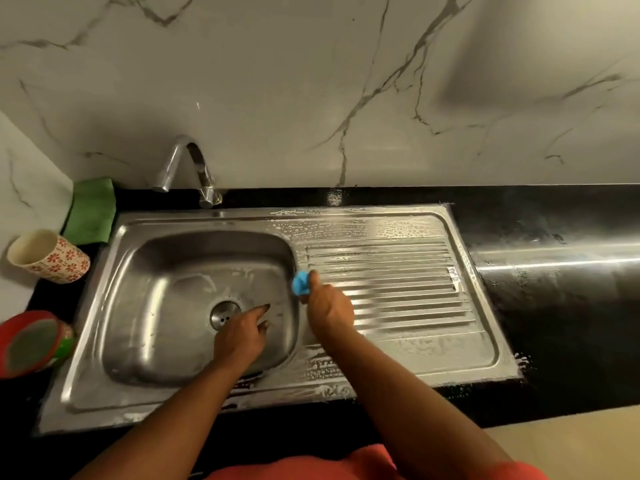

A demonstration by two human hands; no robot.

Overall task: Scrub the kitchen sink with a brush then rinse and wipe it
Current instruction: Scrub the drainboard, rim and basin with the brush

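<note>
**Q:** Where is the blue brush, taken from the drain?

**A:** Right of the drain and a little farther back, at the lip where the basin of the sink meets the drainboard. Only its blue end shows past the fingers. The bristles are hidden.

**Q:** Grip state?

**A:** The right hand is closed round the brush, thumb along the top and knuckles up. Judgement: a fist hold like this lets the arm bear down on the lip.

The left hand sits just right of the drain, inside the basin. Its fingers are stretched out and it holds nothing. I cannot tell whether the fingertips touch the steel. It may be bracing or feeling for residue, but that is a guess.

**Q:** Which stage does this look like?

**A:** Scrubbing, by judgement. Suds film the drainboard right of the drain and the front rim nearer than the drain, and pale streaks cross the basin floor. The tap, behind the drain, shows no running water.

**Q:** Why is the green cloth where it is?

**A:** It lies behind and left of the drain, off the steel and well apart from both hands. It is probably parked there, clear of the suds, for the final wipe.

**Q:** Anything else nearby?

**A:** A patterned cup sits left of the drain, and a red container sits left and nearer. Both are on the counter, presumably kept clear of the wash zone.
</note>
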